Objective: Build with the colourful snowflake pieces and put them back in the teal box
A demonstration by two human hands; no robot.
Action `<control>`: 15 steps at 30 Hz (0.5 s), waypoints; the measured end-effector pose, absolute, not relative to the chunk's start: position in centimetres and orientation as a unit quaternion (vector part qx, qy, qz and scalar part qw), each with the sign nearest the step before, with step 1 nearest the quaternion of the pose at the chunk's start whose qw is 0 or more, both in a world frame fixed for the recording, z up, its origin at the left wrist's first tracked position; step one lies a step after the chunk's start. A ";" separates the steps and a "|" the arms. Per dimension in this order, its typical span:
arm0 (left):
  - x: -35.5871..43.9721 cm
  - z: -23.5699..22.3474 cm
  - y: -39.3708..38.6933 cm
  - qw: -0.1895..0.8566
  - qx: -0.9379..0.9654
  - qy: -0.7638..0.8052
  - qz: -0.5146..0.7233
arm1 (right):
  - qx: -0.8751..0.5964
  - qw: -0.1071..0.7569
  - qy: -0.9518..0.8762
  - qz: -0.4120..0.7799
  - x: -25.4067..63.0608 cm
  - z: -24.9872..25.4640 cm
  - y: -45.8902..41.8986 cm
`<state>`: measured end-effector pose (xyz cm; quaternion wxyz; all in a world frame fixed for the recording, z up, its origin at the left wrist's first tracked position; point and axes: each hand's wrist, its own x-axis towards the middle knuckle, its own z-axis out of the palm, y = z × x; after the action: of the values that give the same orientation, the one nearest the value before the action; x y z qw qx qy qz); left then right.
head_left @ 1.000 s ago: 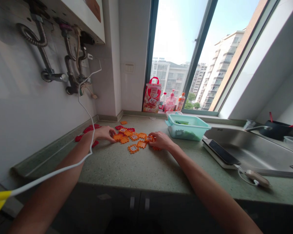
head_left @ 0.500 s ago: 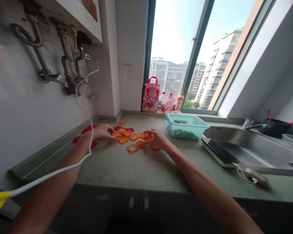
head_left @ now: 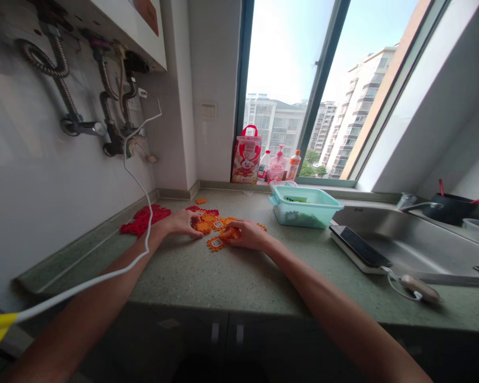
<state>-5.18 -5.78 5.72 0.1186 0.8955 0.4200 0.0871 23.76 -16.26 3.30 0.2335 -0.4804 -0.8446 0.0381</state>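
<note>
Orange puzzle pieces with notched edges lie in a cluster on the counter, some bearing white grid patterns, such as the white-patterned piece (head_left: 216, 244) at the front. My left hand (head_left: 180, 222) reaches in from the left, its thumb and fingers closed about an orange piece (head_left: 202, 227). From the right, my right hand (head_left: 247, 234) pinches another orange piece (head_left: 232, 233) at the cluster's near side; its fingertips are partly hidden. Red pieces (head_left: 147, 218) are heaped left of my left wrist, and a few more lie behind the orange ones.
A white cable (head_left: 104, 276) hangs across my left forearm. Right of the pieces stands a turquoise bin (head_left: 307, 213) with small items inside. Beyond it are a phone (head_left: 361, 246) on a white block and the steel sink (head_left: 419, 250). Bottles (head_left: 277, 166) line the window sill.
My left hand has moved right and nearer, uncovering more of the red heap. My right hand has come left and closer to me, from a white-patterned piece to a plain orange one.
</note>
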 end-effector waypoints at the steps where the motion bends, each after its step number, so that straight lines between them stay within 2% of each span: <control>1: -5.1 5.8 -5.9 0.115 0.898 0.415 0.087 | -0.476 0.236 -0.847 0.025 23.9 3.5 -16.2; 5: -4.9 5.7 -6.0 0.091 0.902 0.412 0.087 | -0.486 0.286 -0.822 -0.080 26.4 5.8 -15.9; 9: -4.5 5.2 -5.9 0.112 0.901 0.408 0.092 | -0.601 0.365 -0.681 -0.206 32.5 8.5 -15.9; 12: -4.1 4.7 -5.8 0.122 0.906 0.395 0.089 | -0.682 0.371 -0.573 -0.263 37.2 9.2 -16.4; 15: -3.8 4.4 -5.7 0.103 0.913 0.385 0.094 | -0.721 0.358 -0.529 -0.268 39.9 8.9 -17.0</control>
<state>-3.83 -5.68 4.36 0.1027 0.9125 0.3847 0.0935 39.93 -16.96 8.91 0.3580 -0.7212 -0.5290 -0.2679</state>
